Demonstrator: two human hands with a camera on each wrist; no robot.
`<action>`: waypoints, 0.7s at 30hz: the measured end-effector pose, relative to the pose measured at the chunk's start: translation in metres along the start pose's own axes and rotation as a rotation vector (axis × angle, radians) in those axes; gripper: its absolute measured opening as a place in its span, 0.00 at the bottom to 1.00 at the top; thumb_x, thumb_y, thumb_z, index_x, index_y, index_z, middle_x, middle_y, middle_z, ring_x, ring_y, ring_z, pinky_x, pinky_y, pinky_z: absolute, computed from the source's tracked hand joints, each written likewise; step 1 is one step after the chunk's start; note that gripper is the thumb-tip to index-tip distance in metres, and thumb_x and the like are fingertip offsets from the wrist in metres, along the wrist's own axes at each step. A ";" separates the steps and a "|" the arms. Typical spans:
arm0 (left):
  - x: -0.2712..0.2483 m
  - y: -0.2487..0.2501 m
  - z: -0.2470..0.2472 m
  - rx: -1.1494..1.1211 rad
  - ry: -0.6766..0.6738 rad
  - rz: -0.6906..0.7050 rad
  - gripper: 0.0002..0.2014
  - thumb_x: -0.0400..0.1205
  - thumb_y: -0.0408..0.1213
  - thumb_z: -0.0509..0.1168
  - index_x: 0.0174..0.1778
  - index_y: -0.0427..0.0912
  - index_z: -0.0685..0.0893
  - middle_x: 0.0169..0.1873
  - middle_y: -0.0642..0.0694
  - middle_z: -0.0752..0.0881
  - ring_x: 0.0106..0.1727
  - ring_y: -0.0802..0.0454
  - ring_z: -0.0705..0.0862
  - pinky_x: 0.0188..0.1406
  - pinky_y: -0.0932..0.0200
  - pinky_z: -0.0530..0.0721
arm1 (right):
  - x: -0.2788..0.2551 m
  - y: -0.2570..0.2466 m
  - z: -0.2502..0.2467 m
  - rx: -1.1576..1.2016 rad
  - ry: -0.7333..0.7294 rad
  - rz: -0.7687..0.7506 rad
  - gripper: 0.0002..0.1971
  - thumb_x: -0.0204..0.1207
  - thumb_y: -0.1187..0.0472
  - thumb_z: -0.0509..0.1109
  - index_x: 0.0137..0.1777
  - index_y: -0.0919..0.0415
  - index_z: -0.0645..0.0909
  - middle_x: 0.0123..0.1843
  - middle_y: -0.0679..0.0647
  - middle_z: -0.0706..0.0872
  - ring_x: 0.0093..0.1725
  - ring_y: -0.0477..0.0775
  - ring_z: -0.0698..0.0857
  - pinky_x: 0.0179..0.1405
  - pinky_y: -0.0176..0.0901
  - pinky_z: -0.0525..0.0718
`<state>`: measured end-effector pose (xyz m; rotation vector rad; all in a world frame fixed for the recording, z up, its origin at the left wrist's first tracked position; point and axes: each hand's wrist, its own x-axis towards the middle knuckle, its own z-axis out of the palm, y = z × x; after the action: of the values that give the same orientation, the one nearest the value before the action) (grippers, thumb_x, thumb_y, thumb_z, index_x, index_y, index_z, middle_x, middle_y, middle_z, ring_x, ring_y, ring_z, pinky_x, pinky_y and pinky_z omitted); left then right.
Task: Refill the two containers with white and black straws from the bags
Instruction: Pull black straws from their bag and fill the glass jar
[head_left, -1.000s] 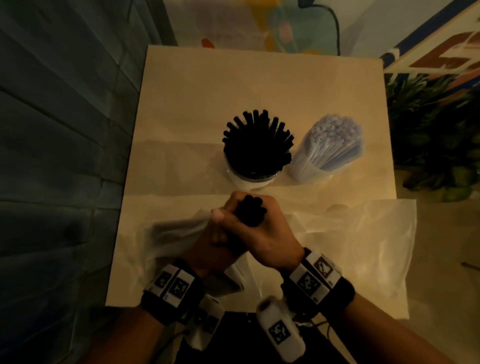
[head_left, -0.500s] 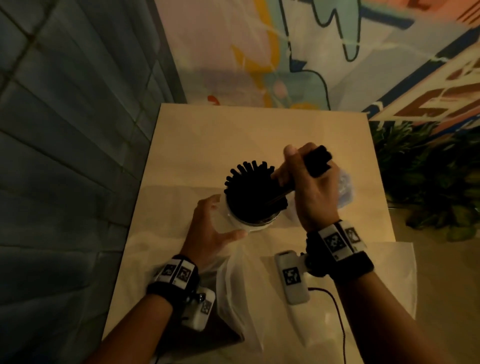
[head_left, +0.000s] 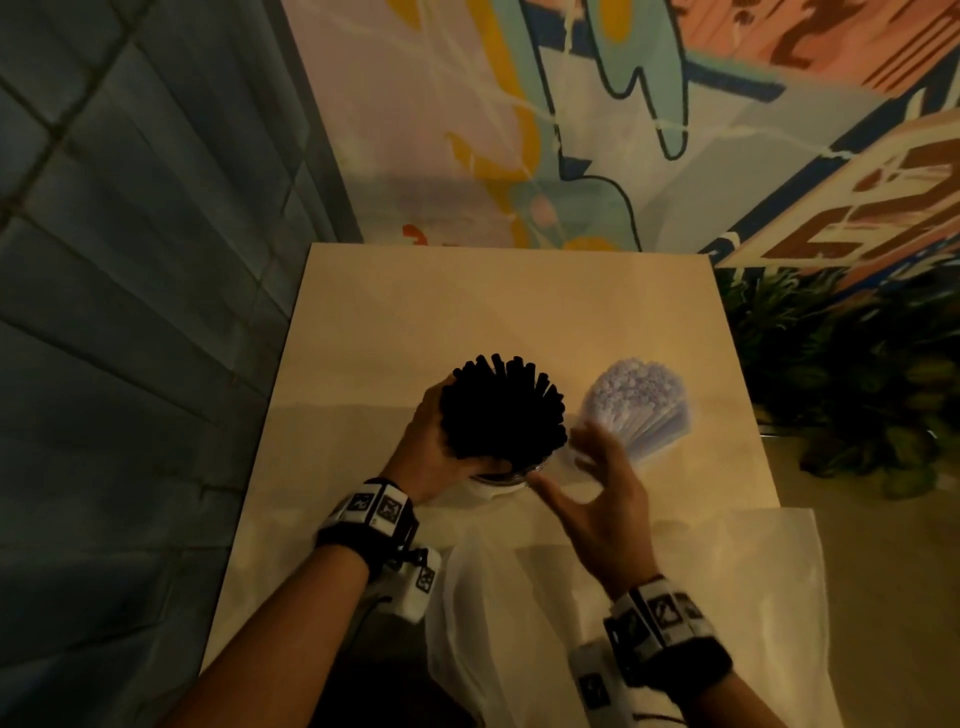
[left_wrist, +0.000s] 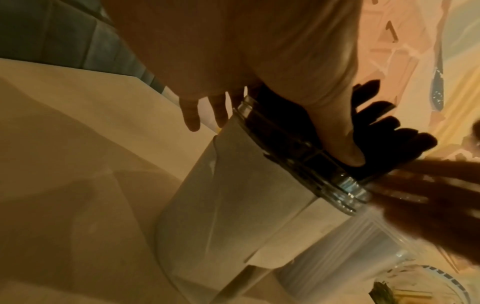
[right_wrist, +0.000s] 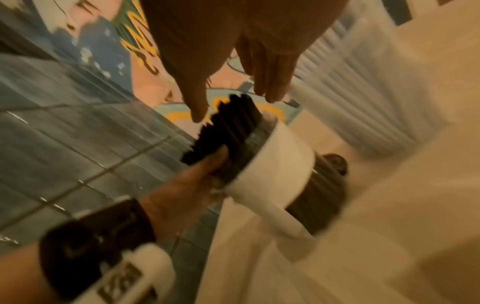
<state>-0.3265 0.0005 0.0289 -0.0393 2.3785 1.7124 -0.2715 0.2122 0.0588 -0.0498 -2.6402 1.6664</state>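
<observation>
Left hand (head_left: 423, 457) wraps round the black straws (head_left: 501, 410) standing in their jar (left_wrist: 259, 185), thumb pressed on the bundle. Right hand (head_left: 597, 499) hovers spread wide beside it, holding nothing. Two jars on the table (head_left: 493, 301); the white straws (head_left: 636, 405) fill the second, just right. Two bags (head_left: 675, 571) lie near. No readable writing.
</observation>
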 end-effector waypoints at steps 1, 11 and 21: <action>0.002 -0.002 -0.001 0.014 -0.019 -0.013 0.49 0.55 0.59 0.84 0.68 0.80 0.63 0.70 0.68 0.74 0.72 0.67 0.75 0.74 0.53 0.77 | -0.004 0.008 0.005 -0.017 -0.037 0.041 0.47 0.64 0.40 0.80 0.81 0.56 0.68 0.72 0.49 0.80 0.68 0.42 0.80 0.66 0.49 0.84; 0.023 -0.002 -0.009 -0.030 -0.124 -0.044 0.49 0.58 0.46 0.87 0.71 0.65 0.66 0.69 0.58 0.78 0.71 0.63 0.76 0.69 0.64 0.78 | 0.040 0.024 0.042 -0.236 -0.195 -0.059 0.54 0.66 0.30 0.74 0.87 0.49 0.53 0.86 0.47 0.57 0.85 0.52 0.59 0.82 0.58 0.68; 0.034 0.002 -0.013 0.075 -0.114 0.017 0.57 0.53 0.64 0.83 0.78 0.54 0.68 0.74 0.56 0.74 0.75 0.57 0.73 0.75 0.55 0.74 | 0.080 0.022 0.043 -0.224 -0.260 -0.142 0.48 0.64 0.34 0.78 0.81 0.53 0.65 0.85 0.50 0.57 0.80 0.58 0.68 0.75 0.60 0.76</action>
<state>-0.3620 -0.0075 0.0286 0.0880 2.3635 1.5866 -0.3524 0.1855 0.0204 0.3657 -2.9250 1.4143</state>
